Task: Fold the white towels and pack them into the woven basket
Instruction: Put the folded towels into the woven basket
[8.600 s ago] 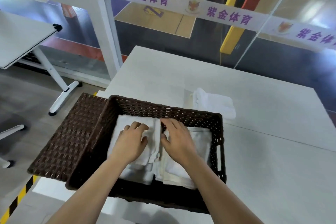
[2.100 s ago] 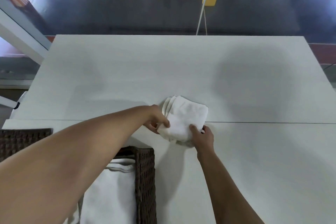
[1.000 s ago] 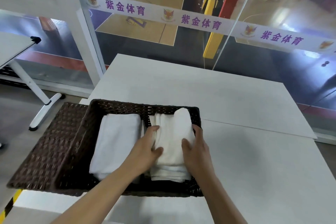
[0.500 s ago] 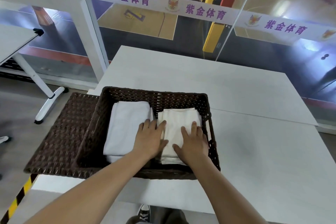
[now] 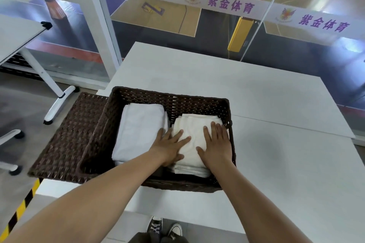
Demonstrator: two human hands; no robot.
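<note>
A dark brown woven basket (image 5: 169, 100) stands on the white table near its left front corner. Inside lie two stacks of folded white towels: a left stack (image 5: 138, 130) and a right, creamier stack (image 5: 194, 124). My left hand (image 5: 169, 147) lies flat with straight fingers on the left part of the right stack, reaching across the gap between the stacks. My right hand (image 5: 216, 145) presses flat on the same stack's right part, beside the basket's right wall.
The basket's woven lid (image 5: 67, 140) hangs open to the left, over the table edge. The white table (image 5: 276, 144) stretches right and back to a glass wall. Another white table (image 5: 17, 33) with wheeled legs stands at left. My shoes (image 5: 164, 228) show below the table's front edge.
A folded towel was carried from the table into the basket's right side. Over the last second both hands went from gripping its sides to lying flat on top of it.
</note>
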